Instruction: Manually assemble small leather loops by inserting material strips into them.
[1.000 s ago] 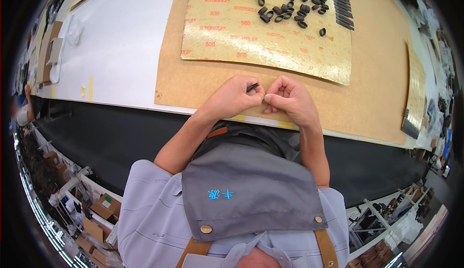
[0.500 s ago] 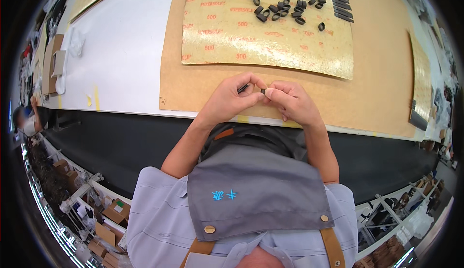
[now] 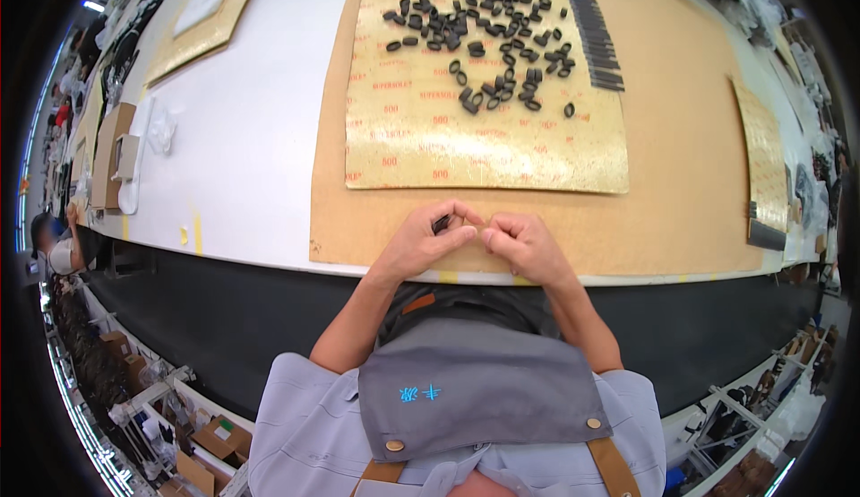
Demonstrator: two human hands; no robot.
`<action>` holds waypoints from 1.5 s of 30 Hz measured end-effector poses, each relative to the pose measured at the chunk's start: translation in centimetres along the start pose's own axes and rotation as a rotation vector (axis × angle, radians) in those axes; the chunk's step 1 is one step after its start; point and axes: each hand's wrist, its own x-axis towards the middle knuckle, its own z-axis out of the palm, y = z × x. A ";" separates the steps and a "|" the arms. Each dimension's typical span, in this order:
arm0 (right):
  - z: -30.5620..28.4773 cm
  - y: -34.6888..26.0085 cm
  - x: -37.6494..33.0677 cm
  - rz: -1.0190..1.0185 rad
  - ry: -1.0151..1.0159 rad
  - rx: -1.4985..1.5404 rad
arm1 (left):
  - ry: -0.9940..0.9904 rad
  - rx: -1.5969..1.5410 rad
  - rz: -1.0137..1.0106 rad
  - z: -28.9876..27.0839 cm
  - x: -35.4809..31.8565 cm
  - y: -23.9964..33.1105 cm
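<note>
Both hands meet just inside the table's near edge, fingertips almost touching. My left hand (image 3: 425,241) is curled around a small black strip (image 3: 441,224), which shows between thumb and fingers. My right hand (image 3: 528,246) is closed in a pinch beside it; whatever lies at its fingertips is too small or hidden to name. Beyond the hands lies a glossy yellow sheet (image 3: 488,161) with red print. Many small black loops (image 3: 509,89) are scattered over it. Along the sheet's right side runs a column of flat black strips (image 3: 593,40).
Brown board (image 3: 681,201) underlies the sheet on a white table (image 3: 242,156). Another yellow sheet with dark strips (image 3: 766,174) lies at the right. Cardboard boxes (image 3: 112,152) stand at the left edge, near another person (image 3: 63,250). Shelves with cartons (image 3: 224,434) are behind me.
The view has tilted upward, bringing more loops and strips into sight. My hands stay close together; the small dark piece seen between the fingertips earlier no longer shows clearly.
</note>
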 end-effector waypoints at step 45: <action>-0.3 0.0 -1.1 -0.075 0.057 0.386 | 0.214 -0.275 -0.072 3.0 -0.2 -0.8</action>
